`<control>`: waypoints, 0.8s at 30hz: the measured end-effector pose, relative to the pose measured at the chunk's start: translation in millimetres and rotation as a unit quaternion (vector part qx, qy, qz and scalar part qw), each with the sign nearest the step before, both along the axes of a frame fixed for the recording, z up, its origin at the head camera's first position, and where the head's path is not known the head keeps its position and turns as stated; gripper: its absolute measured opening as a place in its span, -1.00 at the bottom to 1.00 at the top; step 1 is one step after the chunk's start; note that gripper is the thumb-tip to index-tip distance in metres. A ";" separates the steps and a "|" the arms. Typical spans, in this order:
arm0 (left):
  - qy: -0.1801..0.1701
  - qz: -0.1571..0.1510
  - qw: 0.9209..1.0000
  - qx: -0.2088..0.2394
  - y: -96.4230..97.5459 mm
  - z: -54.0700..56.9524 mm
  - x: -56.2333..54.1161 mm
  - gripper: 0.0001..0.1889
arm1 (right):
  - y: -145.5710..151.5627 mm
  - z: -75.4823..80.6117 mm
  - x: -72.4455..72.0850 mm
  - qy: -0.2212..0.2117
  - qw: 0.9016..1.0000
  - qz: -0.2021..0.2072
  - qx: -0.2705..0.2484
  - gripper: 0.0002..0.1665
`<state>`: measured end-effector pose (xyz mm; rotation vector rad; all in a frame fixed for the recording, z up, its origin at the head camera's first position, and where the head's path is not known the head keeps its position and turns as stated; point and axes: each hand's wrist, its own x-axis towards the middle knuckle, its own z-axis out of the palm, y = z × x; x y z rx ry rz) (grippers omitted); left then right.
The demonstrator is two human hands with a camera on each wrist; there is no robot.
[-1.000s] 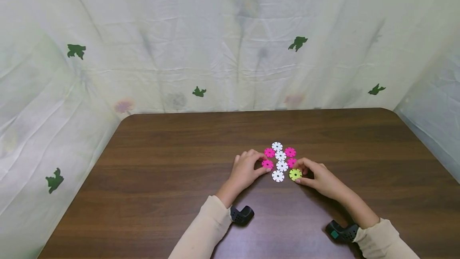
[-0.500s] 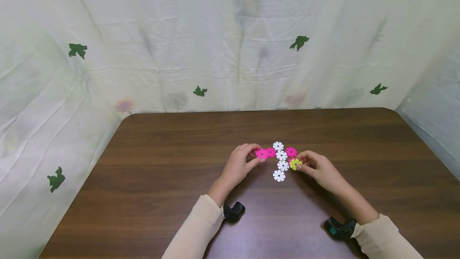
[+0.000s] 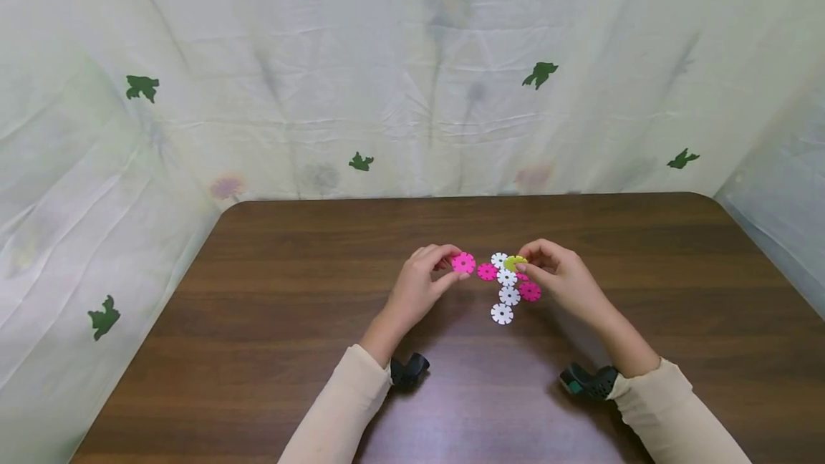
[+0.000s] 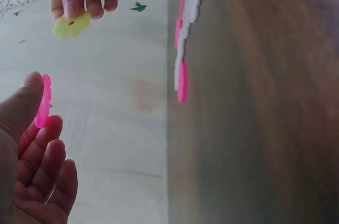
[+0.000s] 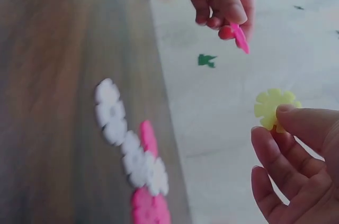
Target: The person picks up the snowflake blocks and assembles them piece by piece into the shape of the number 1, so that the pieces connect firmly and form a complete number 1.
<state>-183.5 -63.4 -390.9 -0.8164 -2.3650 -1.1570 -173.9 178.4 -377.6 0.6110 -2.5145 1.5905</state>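
Note:
My left hand point(image 3: 415, 285) pinches a pink notched plastic disc point(image 3: 463, 263) between thumb and fingers, raised above the table. In my right hand point(image 3: 567, 278) a yellow notched disc point(image 3: 513, 263) is pinched the same way, also raised. The left wrist view shows the two held discs, pink point(image 4: 44, 102) and yellow point(image 4: 71, 26), apart from each other. On the table below, several white discs point(image 3: 509, 296) form a column. One pink disc point(image 3: 486, 271) lies at its left side and two lie at its right; the upper right one is partly hidden by my right hand.
The brown wooden table point(image 3: 309, 321) extends around the discs. Behind it hangs a pale curtain point(image 3: 399, 77) with green leaf shapes. A black wrist camera point(image 3: 409, 371) is worn on my left wrist, and another black camera point(image 3: 588, 381) on my right.
My left hand has lifted the pink disc from the column's left side, moving it up and left. The right hand has raised the yellow disc from the lower right toward the column's upper end.

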 end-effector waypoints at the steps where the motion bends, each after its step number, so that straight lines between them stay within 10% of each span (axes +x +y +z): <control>1: 0.005 -0.002 1.000 0.003 -0.3 1.2 -0.3 -0.68 | -2.7 4.2 0.5 0.001 1.000 0.001 -0.002 -0.87; 11: 0.017 -0.014 1.000 0.004 -1.1 10.8 1.8 -0.66 | -30.2 39.5 9.9 0.024 0.999 0.022 -0.023 -0.87; 24: 0.033 -0.041 0.999 0.005 1.5 14.0 5.7 -0.66 | -34.5 35.5 3.4 0.030 0.998 0.054 -0.024 -0.86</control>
